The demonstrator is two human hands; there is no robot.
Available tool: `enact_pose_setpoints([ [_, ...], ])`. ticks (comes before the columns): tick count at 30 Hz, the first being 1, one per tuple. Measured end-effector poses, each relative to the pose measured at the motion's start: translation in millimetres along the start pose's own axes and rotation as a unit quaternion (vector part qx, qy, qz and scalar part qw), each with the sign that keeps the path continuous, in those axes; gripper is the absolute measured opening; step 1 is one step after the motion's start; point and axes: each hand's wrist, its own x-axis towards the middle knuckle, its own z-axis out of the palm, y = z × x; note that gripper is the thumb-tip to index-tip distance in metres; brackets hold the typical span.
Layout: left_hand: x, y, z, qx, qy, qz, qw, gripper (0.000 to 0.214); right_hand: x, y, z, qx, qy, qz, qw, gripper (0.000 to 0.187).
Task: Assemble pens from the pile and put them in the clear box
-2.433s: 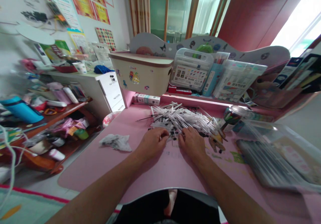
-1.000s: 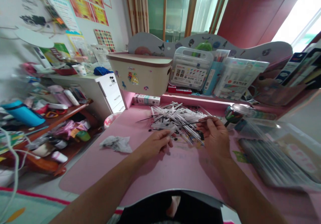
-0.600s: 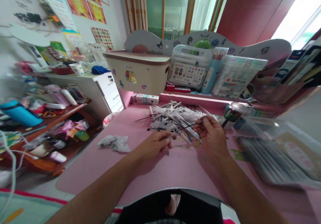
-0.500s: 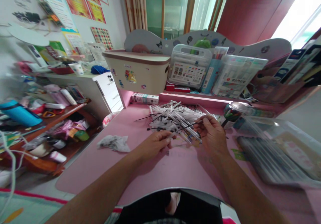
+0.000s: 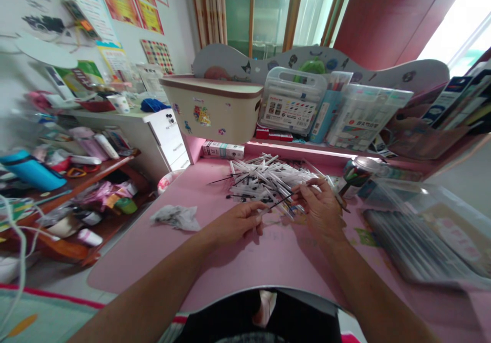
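Observation:
A heap of white pen barrels and thin black refills (image 5: pixel 268 176) lies on the pink desk (image 5: pixel 161 251). My left hand (image 5: pixel 238 221) is closed in a pinch on a white pen barrel at the near edge of the heap. My right hand (image 5: pixel 322 207) is raised just above the desk, fingers pinched on a thin black refill (image 5: pixel 282 199) that slants down toward my left hand's barrel. The refill's tip is close to the barrel's end.
A crumpled grey tissue (image 5: pixel 176 216) lies left of my hands. A cream bin (image 5: pixel 215 107) and clear marker cases (image 5: pixel 291 105) stand on the back shelf. A round tin (image 5: pixel 355 171) and a clear plastic box of pens (image 5: pixel 418 240) sit at the right.
My right hand left the heap, rose with a black refill, then lowered its tip toward the barrel in my left hand. My left hand stayed at the heap's near edge.

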Motion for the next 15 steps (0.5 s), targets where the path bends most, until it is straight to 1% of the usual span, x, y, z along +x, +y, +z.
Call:
enact_pose_setpoints([
  [3, -3.5, 5.8, -0.9, 0.001, -0.030, 0.005, 1.000, 0.034, -2.2, -2.6, 3.8, 0.011, 0.016, 0.017, 1.000, 0.039],
  [6, -6.3, 9.6, -0.1, -0.016, -0.052, 0.004, 0.999, 0.028, -3.5, -6.0, 6.3, 0.019, 0.016, 0.033, 0.999, 0.042],
  [8, -6.6, 10.4, 0.5, -0.015, -0.050, -0.005, 0.999, 0.027, -3.9, -7.8, 6.9, 0.017, 0.008, 0.044, 0.999, 0.043],
  [11, -5.4, 10.7, -0.6, -0.001, -0.033, -0.012, 0.999, 0.029, -4.5, -8.3, 6.5, 0.022, 0.003, 0.055, 0.998, 0.043],
  [15, -3.7, 12.8, -7.3, 0.046, -0.022, 0.003, 0.999, 0.027, -6.0, -4.4, 6.8, 0.029, -0.004, 0.042, 0.999, 0.039],
])
